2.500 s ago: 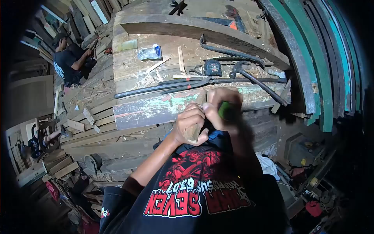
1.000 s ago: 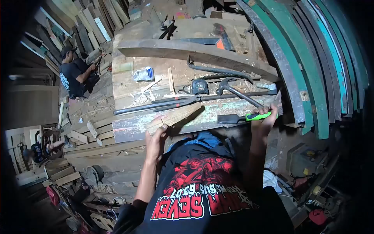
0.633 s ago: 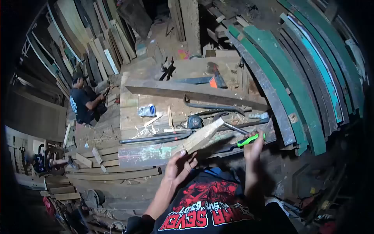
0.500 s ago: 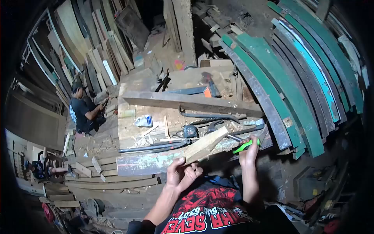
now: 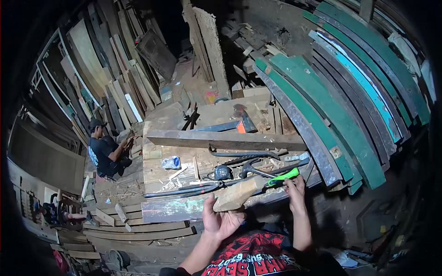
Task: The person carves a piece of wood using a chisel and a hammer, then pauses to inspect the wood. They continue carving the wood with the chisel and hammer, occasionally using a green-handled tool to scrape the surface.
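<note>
A short shaped wood piece (image 5: 237,194) rests in my left hand (image 5: 224,220), the thumb on its near end and the fingers beneath. My right hand (image 5: 294,188) has its fingers closed on the lower side of a green-and-black handled tool (image 5: 284,177); its blade is hidden, apparently behind the wood. Beyond the wood lies a hammer (image 5: 258,171), with a tape measure (image 5: 223,173) to its left. Under my hands runs a worn painted plank (image 5: 171,209).
A long beam (image 5: 221,139) crosses the bench, with a pry bar (image 5: 244,154) before it. Curved green boards (image 5: 322,96) are stacked at right. One person (image 5: 108,152) sits at left; another person (image 5: 57,212) is at lower left. Boards (image 5: 87,60) lean behind.
The view has tilted up. My hands have come closer together; the wood has turned and is now near the green handle, whose blade lay visible over the plank earlier.
</note>
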Demonstrator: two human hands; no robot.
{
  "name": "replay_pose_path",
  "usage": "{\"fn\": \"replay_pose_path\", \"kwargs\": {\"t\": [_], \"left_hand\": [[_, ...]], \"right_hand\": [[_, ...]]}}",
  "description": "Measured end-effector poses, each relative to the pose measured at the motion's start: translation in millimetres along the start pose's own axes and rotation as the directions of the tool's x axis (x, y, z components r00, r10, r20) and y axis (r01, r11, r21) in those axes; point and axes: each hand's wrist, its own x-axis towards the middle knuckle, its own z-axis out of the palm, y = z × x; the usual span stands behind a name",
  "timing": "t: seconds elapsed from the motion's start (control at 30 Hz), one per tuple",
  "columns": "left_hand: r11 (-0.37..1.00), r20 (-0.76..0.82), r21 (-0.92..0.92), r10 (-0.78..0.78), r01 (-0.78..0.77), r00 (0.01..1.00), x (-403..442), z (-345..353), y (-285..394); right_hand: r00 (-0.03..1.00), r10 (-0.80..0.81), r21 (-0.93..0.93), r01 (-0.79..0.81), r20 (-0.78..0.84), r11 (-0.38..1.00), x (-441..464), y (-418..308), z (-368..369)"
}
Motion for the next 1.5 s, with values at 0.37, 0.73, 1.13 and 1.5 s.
{"fn": "replay_pose_path", "kwargs": {"t": [0.37, 0.73, 1.13, 1.5], "left_hand": [[0.834, -0.099, 0.551, 0.101, -0.030, 0.990, 17, -29, 1], [0.074, 0.030, 0.994, 0.481, -0.075, 0.876, 42, -48, 38], [-0.458, 0.542, 0.807, 0.322, -0.373, 0.776, 68, -65, 26], [-0.328, 0.499, 0.856, 0.326, -0.399, 0.803, 59, -80, 11]], "right_hand": [[0.981, 0.165, 0.082, -0.157, -0.106, 0.984, -2, 15, -9], [0.973, 0.229, 0.071, -0.227, -0.020, 0.971, 1, 4, -10], [0.970, 0.240, 0.127, -0.234, -0.033, 0.964, -18, 6, -20], [0.966, 0.247, 0.128, -0.236, -0.079, 0.963, -22, 16, -22]]}}
